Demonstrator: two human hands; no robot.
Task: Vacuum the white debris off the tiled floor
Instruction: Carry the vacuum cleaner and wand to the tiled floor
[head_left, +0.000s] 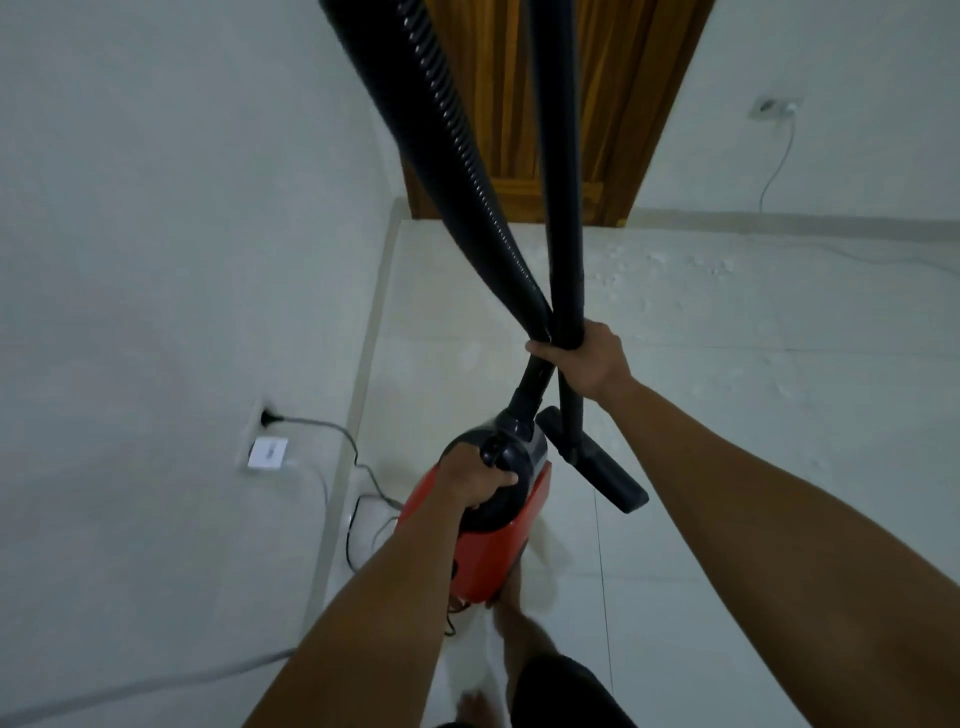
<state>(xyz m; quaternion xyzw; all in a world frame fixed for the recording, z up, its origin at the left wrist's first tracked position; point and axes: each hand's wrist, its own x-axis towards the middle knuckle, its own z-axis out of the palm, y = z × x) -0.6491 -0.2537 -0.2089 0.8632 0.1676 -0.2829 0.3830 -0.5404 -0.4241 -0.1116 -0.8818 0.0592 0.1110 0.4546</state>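
A red and black vacuum cleaner (493, 540) hangs above the floor, carried by its top handle in my left hand (475, 480). My right hand (589, 358) grips the ribbed black hose (447, 130) and the rigid black wand (558, 156) together where they cross. Below that hand the wand ends in a black floor nozzle (605, 470), just right of the vacuum body. White debris (670, 270) is scattered over the tiled floor (727, 441) farther ahead, near the back wall.
A wooden door (597, 104) stands ahead. The vacuum's cord (332, 431) runs from a plug in the left wall socket (267, 418) down to the floor. Another socket with a cable (774, 109) is on the right wall. My bare leg (524, 639) shows below the vacuum.
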